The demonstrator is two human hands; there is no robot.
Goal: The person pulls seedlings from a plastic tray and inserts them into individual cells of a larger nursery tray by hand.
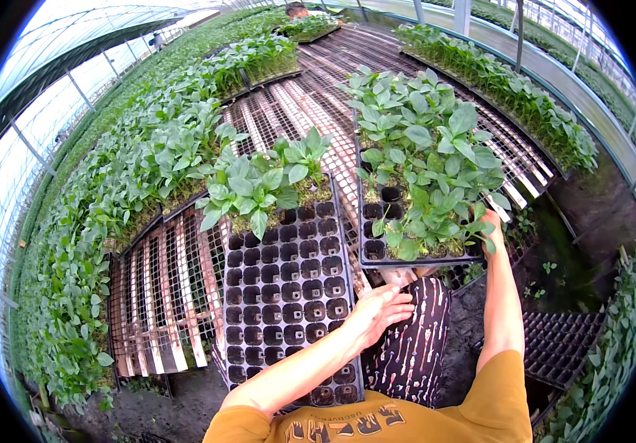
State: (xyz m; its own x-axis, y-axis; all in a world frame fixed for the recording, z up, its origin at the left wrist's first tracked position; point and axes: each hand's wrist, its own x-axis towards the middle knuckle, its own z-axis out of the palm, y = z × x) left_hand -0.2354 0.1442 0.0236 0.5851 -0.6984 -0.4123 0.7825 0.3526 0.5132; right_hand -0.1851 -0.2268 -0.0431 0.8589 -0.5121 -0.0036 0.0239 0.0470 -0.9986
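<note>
In front of me lies a black plastic seedling tray [290, 293] with mostly bare cells and leafy seedlings [257, 183] at its far end. To its right, a second seedling tray [406, 263] is largely filled with green seedlings [417, 144], with several bare cells at its near left. My right hand [492, 230] is at the near right edge of that second tray, its fingers partly hidden by leaves, so its hold cannot be told. My left hand [387, 311] is above my knee, near the right edge of the barer tray, its fingers slightly spread and nothing seen in them.
The trays rest on a slatted mesh bench [273, 105]. Dense seedlings [146, 155] line the left, with more seedlings [517, 97] at the right back. A black cell tray [562, 343] sits low at right. Another person [297, 11] is at the far end.
</note>
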